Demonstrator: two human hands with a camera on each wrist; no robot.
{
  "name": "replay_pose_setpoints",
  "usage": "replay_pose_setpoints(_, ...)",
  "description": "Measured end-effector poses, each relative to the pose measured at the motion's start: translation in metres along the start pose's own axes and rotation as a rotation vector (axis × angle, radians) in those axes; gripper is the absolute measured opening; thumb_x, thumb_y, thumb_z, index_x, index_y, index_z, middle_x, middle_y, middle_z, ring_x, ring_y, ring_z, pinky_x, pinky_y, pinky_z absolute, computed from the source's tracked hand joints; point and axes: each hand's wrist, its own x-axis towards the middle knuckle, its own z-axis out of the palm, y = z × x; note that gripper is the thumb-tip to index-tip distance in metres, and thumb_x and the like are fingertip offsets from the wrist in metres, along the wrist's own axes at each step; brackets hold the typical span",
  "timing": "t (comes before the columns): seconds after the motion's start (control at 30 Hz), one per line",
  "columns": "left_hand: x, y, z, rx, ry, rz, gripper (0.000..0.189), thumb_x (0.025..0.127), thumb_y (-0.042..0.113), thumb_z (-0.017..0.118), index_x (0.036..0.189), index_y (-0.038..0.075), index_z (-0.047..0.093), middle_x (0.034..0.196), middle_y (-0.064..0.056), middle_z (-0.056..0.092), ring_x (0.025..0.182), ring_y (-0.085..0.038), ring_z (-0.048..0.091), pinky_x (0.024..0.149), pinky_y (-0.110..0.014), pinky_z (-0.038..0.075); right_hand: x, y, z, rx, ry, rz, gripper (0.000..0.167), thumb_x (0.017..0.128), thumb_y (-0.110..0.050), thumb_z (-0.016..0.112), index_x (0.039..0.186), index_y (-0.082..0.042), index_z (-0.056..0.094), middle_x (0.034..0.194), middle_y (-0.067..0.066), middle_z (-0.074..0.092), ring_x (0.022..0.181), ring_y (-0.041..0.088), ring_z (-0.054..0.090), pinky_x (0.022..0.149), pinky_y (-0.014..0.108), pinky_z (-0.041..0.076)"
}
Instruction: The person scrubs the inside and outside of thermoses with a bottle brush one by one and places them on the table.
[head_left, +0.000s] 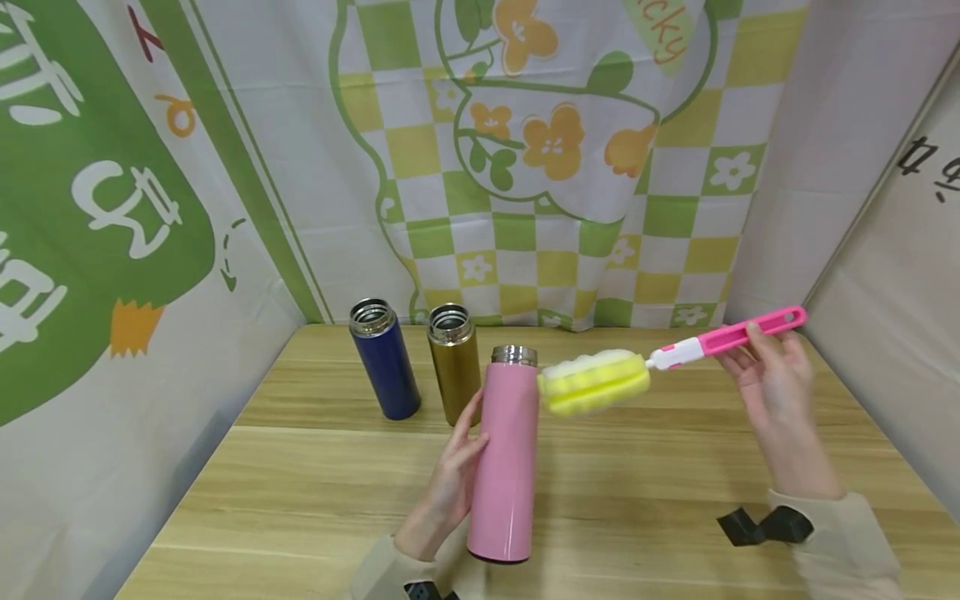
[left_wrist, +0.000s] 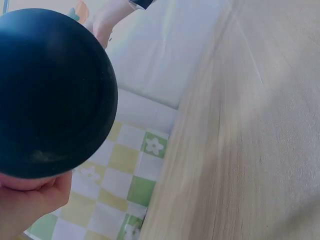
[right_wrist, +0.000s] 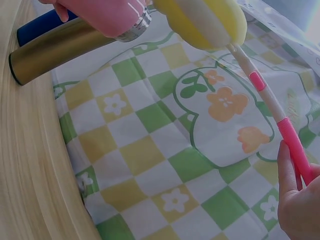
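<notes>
A pink vacuum flask [head_left: 504, 467] without a lid is held upright, slightly tilted, by my left hand [head_left: 450, 471], which grips its left side. The left wrist view looks at the flask's dark round base [left_wrist: 50, 95], which stands clear of the table. My right hand [head_left: 776, 379] grips the pink handle of a bottle brush [head_left: 682, 352]. Its yellow and white sponge head [head_left: 596, 383] points left, beside the flask's steel mouth [head_left: 514, 355]. In the right wrist view the sponge [right_wrist: 205, 22] is just past the flask's mouth.
A blue flask [head_left: 386, 362] and a gold flask [head_left: 454, 362], both lidless, stand upright at the table's back left. The wooden table [head_left: 637, 517] meets a checkered cloth curtain [head_left: 547, 250] behind, with printed cloth walls on both sides.
</notes>
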Motion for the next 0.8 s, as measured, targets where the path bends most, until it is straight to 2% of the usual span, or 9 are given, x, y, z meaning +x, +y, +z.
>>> replay_pose_setpoints(0.27,0.002,0.000,0.003,0.023,0.011,0.018,0.077,0.084,0.006,0.056,0.142,0.020,0.008,0.124,-0.013,0.040,0.104,-0.020,0.050,0.084,-0.040,0.042,0.002,0.004,0.004,0.012,-0.019,0.005,0.016,0.085,0.005,0.050,0.098,-0.001,0.044,0.085,0.017,0.058,0.074,0.029,0.062,0.075,0.036,0.050)
replay_pose_setpoints(0.57,0.001,0.001,0.006,-0.017,0.007,-0.017,0.071,0.085,-0.001,0.044,0.142,0.019,0.007,0.120,-0.011,0.043,0.103,-0.019,0.051,0.086,-0.038,0.041,0.005,0.007,0.014,-0.024,-0.018,-0.016,0.022,0.084,0.004,0.052,0.102,-0.002,0.042,0.085,0.017,0.058,0.074,0.028,0.062,0.074,0.036,0.050)
replay_pose_setpoints(0.8,0.002,0.002,0.005,-0.007,0.009,-0.002,0.068,0.087,0.001,0.042,0.141,0.021,0.007,0.116,-0.010,0.046,0.099,-0.018,0.053,0.086,-0.037,0.041,0.003,0.014,0.012,-0.098,-0.057,0.003,0.022,0.085,0.003,0.052,0.104,-0.003,0.041,0.083,0.016,0.060,0.073,0.026,0.063,0.070,0.034,0.051)
